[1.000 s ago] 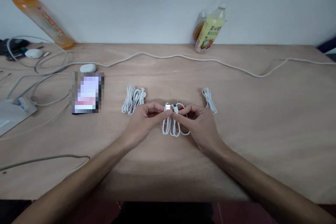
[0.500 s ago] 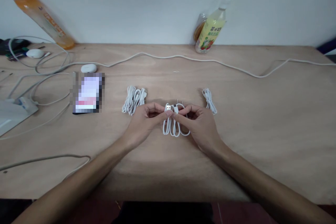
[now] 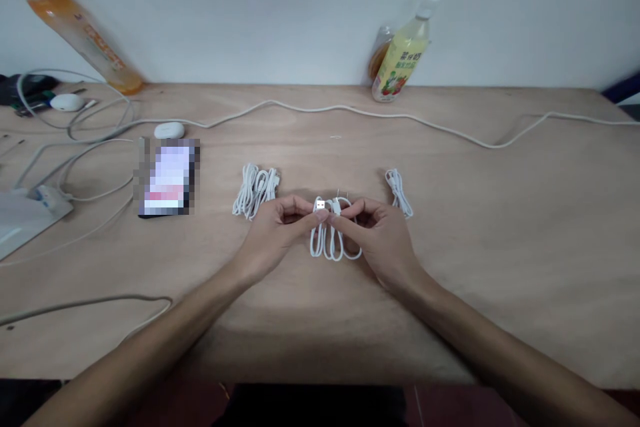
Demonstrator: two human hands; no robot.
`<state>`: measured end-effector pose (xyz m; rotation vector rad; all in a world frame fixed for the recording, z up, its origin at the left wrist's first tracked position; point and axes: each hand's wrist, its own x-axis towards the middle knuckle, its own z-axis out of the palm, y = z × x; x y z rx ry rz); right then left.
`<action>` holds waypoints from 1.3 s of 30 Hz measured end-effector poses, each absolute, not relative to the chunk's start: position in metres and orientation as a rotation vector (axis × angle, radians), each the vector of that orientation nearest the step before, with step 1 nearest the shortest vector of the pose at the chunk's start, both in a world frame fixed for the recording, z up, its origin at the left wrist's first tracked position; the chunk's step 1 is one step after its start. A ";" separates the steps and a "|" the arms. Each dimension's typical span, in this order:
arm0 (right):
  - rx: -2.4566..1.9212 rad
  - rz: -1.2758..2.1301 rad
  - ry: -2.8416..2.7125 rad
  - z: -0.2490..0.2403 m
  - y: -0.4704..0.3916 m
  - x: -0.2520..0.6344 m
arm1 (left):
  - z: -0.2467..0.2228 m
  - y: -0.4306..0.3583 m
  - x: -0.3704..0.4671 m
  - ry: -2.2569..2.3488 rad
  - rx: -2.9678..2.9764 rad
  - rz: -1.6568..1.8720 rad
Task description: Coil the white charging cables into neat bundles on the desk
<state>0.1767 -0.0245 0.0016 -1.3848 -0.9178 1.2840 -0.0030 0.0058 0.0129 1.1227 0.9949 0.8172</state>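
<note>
Between my two hands is a white USB cable (image 3: pixel 316 243), folded into loops that hang below my fingers. Its USB plug (image 3: pixel 321 205) points up, with the metal end facing me. My left hand (image 3: pixel 277 230) pinches the cable by that plug between thumb and fingers. From the other side, my right hand (image 3: pixel 383 233) pinches the bundle near a second white connector (image 3: pixel 337 207). Both thumb tips nearly meet. Just behind the bundle stick up two thin prongs (image 3: pixel 338 193); what they belong to is hidden.
Coiled white cables (image 3: pixel 255 193) lie to the left, another coiled cable (image 3: pixel 399 192) to the right. A phone (image 3: pixel 167 177), a white case (image 3: pixel 169 130) and loose cords are further left. A long white cord (image 3: pixel 340 107) crosses behind; bottles (image 3: pixel 400 60) lean against the wall.
The second connector by my right fingers has turned slightly, so its dark end no longer faces me. Both hands stay in almost the same place.
</note>
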 end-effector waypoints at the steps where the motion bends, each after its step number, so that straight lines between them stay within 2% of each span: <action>1: -1.378 1.283 -0.915 0.002 -0.024 0.177 | 0.013 0.006 -0.003 0.992 1.115 0.822; 19: -1.241 1.335 -0.783 0.002 -0.021 0.179 | 0.008 0.001 0.002 0.780 0.862 0.836; 30: -1.146 1.550 -0.647 0.006 -0.022 0.180 | 0.011 0.002 0.005 0.785 0.667 0.949; 39: -1.128 1.664 -0.641 0.010 -0.020 0.184 | 0.018 0.004 0.001 0.720 0.569 0.801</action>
